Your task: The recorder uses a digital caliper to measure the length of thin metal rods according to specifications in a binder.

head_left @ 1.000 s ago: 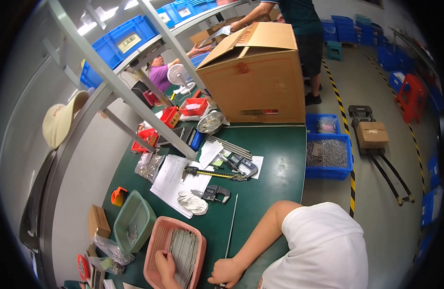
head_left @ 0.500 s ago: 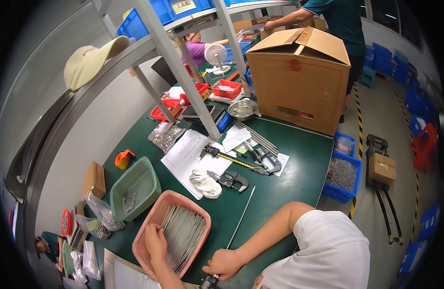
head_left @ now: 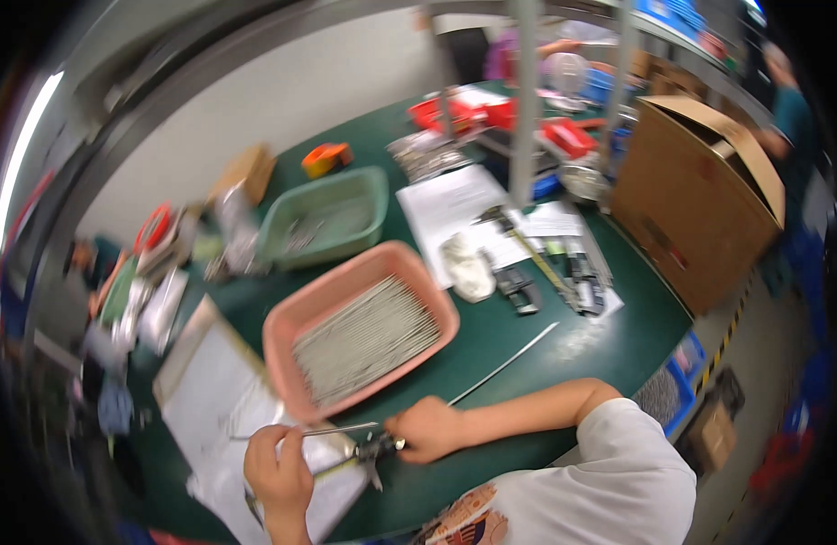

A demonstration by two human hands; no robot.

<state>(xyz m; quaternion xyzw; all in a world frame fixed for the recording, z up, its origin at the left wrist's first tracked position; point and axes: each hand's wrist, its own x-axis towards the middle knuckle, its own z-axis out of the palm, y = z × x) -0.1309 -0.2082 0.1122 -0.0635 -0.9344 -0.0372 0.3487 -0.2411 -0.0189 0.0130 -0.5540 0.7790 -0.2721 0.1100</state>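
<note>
My left hand [head_left: 280, 477] pinches a thin metal rod [head_left: 341, 429] over the papers at the near edge of the table. My right hand [head_left: 428, 431] is closed around a digital caliper [head_left: 375, 447], whose beam runs left beneath the rod. Motion blur hides whether the rod touches the caliper jaws. Just beyond both hands, a pink plastic basket [head_left: 290, 313] holds a layer of similar rods [head_left: 369, 341]. Another single rod [head_left: 505, 366] lies on the green table, reaching away from behind my right hand.
A green basket [head_left: 369, 213] with a few small parts stands beyond the pink one. Farther right are a white cloth [head_left: 467, 268], a micrometer [head_left: 518, 289], another caliper [head_left: 541, 259] and papers [head_left: 441, 195]. A large cardboard box [head_left: 686, 204] stands at the right edge, a person beside it.
My left hand has left the pink basket with a rod and come close to the caliper in my right hand. The view has swung left.
</note>
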